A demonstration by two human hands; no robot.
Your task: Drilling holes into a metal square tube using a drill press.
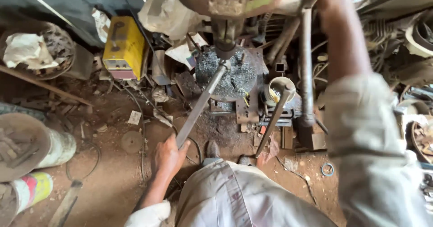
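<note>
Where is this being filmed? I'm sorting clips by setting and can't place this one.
Most likely a small metalworking shop with a dirt floor. A drill press stands over a table covered in metal shavings, the left hand holds a flat steel bar under it, and a yellow welding machine sits among scrap.

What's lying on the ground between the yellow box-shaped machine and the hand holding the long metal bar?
In the head view, between the yellow box-shaped machine and the left hand lie red dirt, a thin dark cable, a rusty round disc and scrap pieces.
</note>
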